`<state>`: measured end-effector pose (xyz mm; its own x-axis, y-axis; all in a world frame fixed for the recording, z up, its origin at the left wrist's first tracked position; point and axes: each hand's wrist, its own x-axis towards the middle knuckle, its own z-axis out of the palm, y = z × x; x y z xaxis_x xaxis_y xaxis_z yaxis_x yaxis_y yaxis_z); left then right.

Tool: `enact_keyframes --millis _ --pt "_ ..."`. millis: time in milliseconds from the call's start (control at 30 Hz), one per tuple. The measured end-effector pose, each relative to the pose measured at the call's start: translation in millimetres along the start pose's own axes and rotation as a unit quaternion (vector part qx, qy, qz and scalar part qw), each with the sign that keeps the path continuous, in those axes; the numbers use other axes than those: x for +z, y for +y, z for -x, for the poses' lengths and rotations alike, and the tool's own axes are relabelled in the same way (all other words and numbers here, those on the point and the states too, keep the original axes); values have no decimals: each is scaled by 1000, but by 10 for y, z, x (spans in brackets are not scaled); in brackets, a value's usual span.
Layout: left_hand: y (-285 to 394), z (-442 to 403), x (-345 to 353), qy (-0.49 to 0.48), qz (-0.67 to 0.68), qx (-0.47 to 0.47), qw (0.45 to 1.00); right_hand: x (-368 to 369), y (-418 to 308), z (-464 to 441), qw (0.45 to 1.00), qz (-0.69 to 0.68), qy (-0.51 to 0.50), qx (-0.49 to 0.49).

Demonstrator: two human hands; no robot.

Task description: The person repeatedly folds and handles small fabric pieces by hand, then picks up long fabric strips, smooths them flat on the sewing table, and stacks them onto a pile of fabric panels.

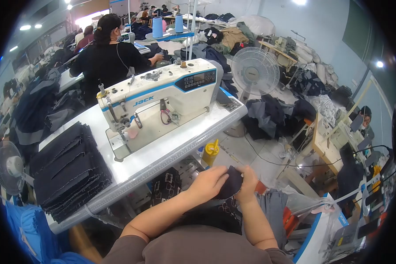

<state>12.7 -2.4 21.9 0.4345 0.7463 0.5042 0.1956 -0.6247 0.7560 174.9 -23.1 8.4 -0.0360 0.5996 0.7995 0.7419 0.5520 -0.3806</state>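
Over my lap, in front of the table, my left hand (pixel 210 181) and my right hand (pixel 247 182) grip a small dark fabric piece (pixel 231 184) from both sides, fingers closed on its upper edges. Beyond them a white and blue sewing machine (pixel 158 94) stands on the white table (pixel 185 141). At the table's left end lies a tall stack of dark cut fabric pieces (pixel 68 169) with frayed edges. A yellow bottle (pixel 210 152) is just past my hands, below the table edge.
A co-worker in black (pixel 114 57) sits beyond the machine. A standing fan (pixel 255 72) is behind the table, another fan (pixel 11 167) at the left. Dark garments (pixel 273 116) are heaped on the right. Blue cloth (pixel 35 229) hangs at lower left; another workstation (pixel 325 149) is at right.
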Motion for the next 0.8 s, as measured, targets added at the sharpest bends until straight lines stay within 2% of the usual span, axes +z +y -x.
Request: enact_keyframes --millis 133,200,233,300,600,733,800 --pt "-81 2 -101 -53 9 -41 998 -39 -56 -70 998 -52 -31 14" --pt "-48 3 -113 -47 2 -19 999 -126 -129 -137 989 -40 -117 81" --pt "-39 -1 -118 -48 3 -19 999 -128 -99 -145 989 -39 -117 83" --pt "-26 -10 -127 -56 -11 -8 998 -113 -27 -142 992 -47 -115 -13" --pt "8 9 -13 2 -61 28 998 -30 -29 -104 999 19 -28 -33" --pt "13 17 -90 -12 -23 31 999 -90 -81 -134 999 -14 -26 -25" --pt "-8 36 -116 -31 -2 10 999 -149 -102 -139 997 -10 -74 -11"
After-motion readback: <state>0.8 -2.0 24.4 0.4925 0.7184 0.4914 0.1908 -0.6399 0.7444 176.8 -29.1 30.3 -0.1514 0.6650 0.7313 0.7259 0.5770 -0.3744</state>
